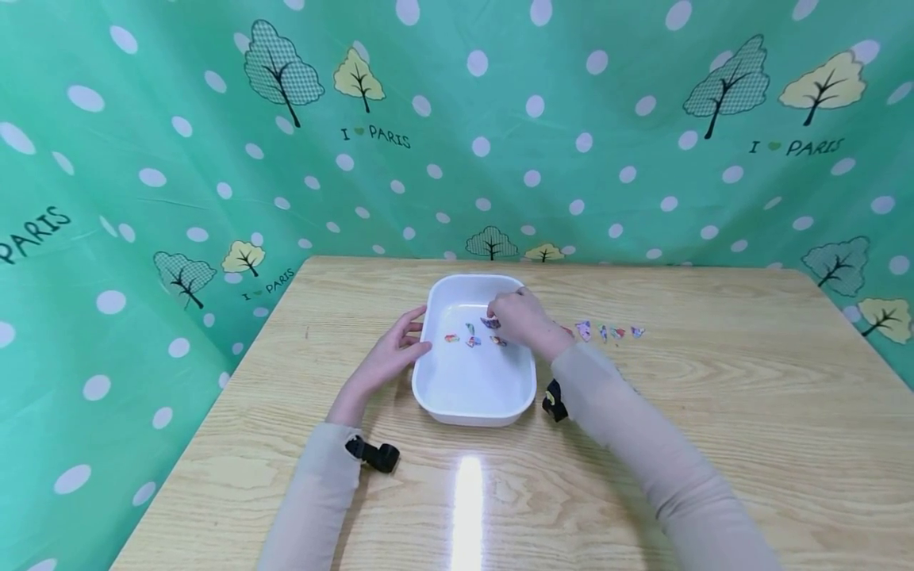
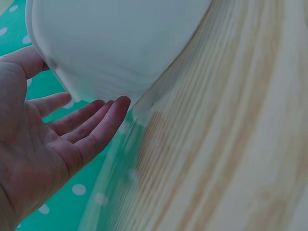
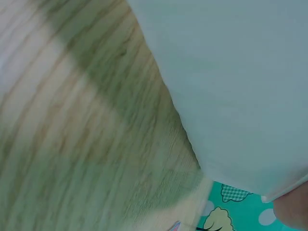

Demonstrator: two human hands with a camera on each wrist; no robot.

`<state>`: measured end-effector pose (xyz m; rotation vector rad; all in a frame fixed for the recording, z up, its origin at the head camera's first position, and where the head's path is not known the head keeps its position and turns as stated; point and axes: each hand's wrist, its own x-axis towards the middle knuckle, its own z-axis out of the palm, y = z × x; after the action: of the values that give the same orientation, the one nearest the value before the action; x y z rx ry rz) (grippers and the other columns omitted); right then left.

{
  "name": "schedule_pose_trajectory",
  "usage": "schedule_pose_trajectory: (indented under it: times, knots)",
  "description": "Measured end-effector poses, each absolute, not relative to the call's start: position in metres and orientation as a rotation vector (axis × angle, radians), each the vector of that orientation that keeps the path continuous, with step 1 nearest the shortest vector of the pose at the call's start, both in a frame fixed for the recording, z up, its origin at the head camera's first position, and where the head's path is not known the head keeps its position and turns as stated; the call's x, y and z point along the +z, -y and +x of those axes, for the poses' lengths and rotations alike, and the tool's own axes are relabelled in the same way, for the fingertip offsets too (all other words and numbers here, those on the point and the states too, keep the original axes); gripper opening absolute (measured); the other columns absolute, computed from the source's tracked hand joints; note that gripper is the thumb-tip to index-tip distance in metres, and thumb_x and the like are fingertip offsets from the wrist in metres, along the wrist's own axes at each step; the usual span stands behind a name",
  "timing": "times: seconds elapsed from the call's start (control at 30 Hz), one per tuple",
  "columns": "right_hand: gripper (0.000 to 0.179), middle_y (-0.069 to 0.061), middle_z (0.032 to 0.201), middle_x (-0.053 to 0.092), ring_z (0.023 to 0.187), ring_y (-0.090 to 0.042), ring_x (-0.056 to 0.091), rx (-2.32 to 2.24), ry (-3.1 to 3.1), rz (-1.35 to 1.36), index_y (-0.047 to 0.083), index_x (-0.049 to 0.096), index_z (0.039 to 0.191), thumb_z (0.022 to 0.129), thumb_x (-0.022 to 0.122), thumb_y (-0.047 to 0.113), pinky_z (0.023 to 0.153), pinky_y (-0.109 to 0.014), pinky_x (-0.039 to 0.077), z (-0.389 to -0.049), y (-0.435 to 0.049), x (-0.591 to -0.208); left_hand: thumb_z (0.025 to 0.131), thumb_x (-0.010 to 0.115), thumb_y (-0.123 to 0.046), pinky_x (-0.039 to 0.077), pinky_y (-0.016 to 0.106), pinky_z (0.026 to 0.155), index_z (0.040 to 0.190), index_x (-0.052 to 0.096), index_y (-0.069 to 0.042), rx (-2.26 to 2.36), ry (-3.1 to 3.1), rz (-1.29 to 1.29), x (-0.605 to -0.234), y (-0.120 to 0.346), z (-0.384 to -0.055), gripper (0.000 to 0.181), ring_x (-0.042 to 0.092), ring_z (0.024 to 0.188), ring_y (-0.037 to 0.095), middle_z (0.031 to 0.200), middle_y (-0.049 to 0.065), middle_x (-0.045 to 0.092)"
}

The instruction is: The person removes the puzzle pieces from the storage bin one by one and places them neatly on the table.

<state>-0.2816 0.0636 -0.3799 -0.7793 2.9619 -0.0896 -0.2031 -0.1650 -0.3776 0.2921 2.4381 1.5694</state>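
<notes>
A white plastic basin [image 1: 474, 388] stands on the wooden table, with several small colourful cut-outs on its floor, such as an orange one [image 1: 452, 338] and a blue-and-red one [image 1: 474, 342]. My left hand [image 1: 391, 349] rests against its left wall, thumb at the rim; in the left wrist view the fingers [image 2: 103, 130] extend loosely along the outside. Reaching over the right rim, my right hand [image 1: 521, 317] pinches a dark purple cut-out [image 1: 490, 323] low inside the basin. The right wrist view mostly shows the basin's outer wall [image 3: 231, 96]; the fingertips are hidden there.
Right of the basin, more colourful cut-outs lie in a row on the table, among them a purple one [image 1: 584, 330] and a red-and-green one [image 1: 617, 332]. A green dotted curtain [image 1: 500, 198] hangs behind the wooden table [image 1: 714, 412].
</notes>
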Motion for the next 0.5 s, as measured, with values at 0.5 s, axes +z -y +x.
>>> schedule_pose_trajectory:
  times: [0.5]
  knots:
    - [0.02, 0.002, 0.092, 0.067, 0.091, -0.017, 0.058, 0.02, -2.906, -0.747, 0.018, 0.069, 0.09, 0.076, 0.063, 0.005, 0.105, -0.045, 0.026, -0.2816, -0.0612, -0.38, 0.09, 0.054, -0.015, 0.046, 0.042, 0.091, 0.144, 0.022, -0.013, 1.576, -2.425, 0.309, -0.3782, 0.1656, -0.2044, 0.063, 0.047, 0.114, 0.035, 0.134, 0.023, 0.039]
